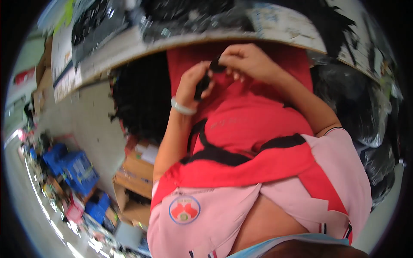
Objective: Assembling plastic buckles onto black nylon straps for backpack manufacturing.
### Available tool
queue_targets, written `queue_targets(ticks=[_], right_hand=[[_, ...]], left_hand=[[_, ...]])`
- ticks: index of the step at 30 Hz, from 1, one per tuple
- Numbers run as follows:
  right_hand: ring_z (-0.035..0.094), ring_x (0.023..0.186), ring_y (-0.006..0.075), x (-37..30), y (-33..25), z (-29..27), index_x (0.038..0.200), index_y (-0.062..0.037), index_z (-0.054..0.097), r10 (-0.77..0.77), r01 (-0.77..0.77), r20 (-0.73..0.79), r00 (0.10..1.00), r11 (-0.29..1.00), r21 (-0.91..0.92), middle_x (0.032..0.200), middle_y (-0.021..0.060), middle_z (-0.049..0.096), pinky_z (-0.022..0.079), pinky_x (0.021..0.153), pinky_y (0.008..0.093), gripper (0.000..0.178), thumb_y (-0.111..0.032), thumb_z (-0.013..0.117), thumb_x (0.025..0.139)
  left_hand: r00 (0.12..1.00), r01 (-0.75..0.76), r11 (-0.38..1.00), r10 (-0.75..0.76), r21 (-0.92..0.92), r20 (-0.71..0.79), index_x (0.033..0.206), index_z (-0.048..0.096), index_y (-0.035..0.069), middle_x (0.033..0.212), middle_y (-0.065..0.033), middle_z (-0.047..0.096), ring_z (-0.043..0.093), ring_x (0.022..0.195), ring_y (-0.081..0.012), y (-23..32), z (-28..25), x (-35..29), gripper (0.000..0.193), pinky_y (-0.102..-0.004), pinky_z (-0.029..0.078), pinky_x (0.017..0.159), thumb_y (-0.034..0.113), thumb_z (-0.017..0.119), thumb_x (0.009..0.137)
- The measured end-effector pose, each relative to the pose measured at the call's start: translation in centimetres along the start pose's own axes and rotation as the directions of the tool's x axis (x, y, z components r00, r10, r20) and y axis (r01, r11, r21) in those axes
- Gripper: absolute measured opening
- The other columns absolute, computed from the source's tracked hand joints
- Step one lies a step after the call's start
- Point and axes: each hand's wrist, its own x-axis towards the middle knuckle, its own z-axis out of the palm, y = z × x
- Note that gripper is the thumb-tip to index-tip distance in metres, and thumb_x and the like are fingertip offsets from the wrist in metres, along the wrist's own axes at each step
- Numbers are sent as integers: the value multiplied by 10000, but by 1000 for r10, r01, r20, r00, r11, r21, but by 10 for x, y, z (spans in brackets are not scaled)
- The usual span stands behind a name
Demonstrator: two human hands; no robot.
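Note:
A small black piece [217, 66], perhaps fabric, is held between my two hands above my red apron [241, 116]. My right hand [245, 60] pinches its upper end between thumb and fingers. Curled around the lower part of the black material is my left hand [196, 81], which has a pale bracelet at its wrist. Both hands are close together, just short of the table's near edge. The exact kind of the black piece cannot be made out, as the fingers cover much of it.
Ahead runs a worn table [284, 26] with black bagged goods [193, 19] on it. A dark pile [140, 103] hangs at the left, above a cardboard box [135, 172]. Black plastic bags [348, 99] stand at the right. Blue crates [77, 170] sit on the floor farther left.

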Motion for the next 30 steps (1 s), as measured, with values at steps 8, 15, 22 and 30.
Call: queue_targets(ticks=[8, 15, 22, 30], right_hand=[[612, 751, 202, -8, -9, -50, 914, -30, 639, -448, 377, -7, 894, 760, -529, 798, 96, 624, 475, 687, 321, 191, -217, 605, 894], [503, 1150, 253, 38, -24, -237, 1134, -205, 636, -912, -447, -393, 113, 307, -840, 1135, 52, 613, 315, 954, 442, 406, -494, 584, 854], [492, 1166, 247, 44, 0, -226, 1179, -142, 610, -791, -196, -317, 523, 251, -948, 1201, 74, 582, 297, 1022, 382, 467, -496, 537, 882], [507, 1131, 253, 8, 7, -204, 1146, -125, 617, -814, -5, -185, 550, 219, -976, 1149, 68, 586, 318, 1023, 370, 382, -384, 617, 865]], left_hand=[[1000, 23, 966, -20, 256, -14, 917, 621, 35, 689, -33, 586, 494, 492, -92, 3, 41, 13, 141, -200, 325, 399, 173, 599, 905], [944, 200, 976, -169, -83, 284, 909, 494, 27, 844, -95, 520, 566, 778, -215, -4, 46, 38, 228, -257, 443, 432, 252, 531, 910], [953, 216, 974, -195, -67, 232, 914, 496, 28, 845, -94, 511, 558, 762, -212, -10, 49, 42, 206, -256, 472, 459, 231, 528, 907], [962, 225, 960, -191, -166, 195, 979, 527, 31, 899, -87, 525, 562, 849, -226, -16, 41, 49, 284, -264, 498, 508, 308, 464, 987]])
